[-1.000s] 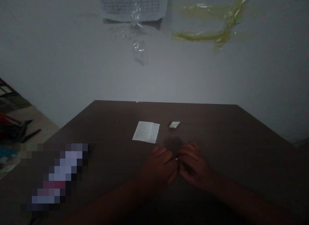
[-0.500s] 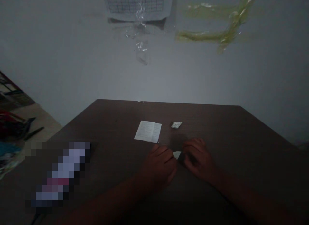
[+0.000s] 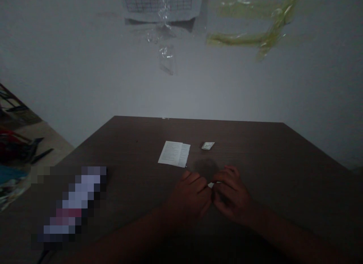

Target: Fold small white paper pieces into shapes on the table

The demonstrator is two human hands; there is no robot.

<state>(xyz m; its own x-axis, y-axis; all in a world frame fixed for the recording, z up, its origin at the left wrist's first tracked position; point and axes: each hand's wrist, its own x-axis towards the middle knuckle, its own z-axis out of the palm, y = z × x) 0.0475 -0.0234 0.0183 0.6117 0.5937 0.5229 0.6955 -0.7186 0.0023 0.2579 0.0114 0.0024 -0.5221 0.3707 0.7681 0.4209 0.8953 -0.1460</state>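
Yellowed tape clings to the dim, pale wall [image 3: 227, 82].

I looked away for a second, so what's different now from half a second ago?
The left hand and right hand have closed in on each other, so less of the pale piece between them shows. I can't tell whether either newly gripped or released it. The printed paper and small packet stayed put.

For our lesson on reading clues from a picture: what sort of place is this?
Perhaps a home study corner: a bare-fronted wall with a taped-up grid sheet, and a desk holding printed paper.
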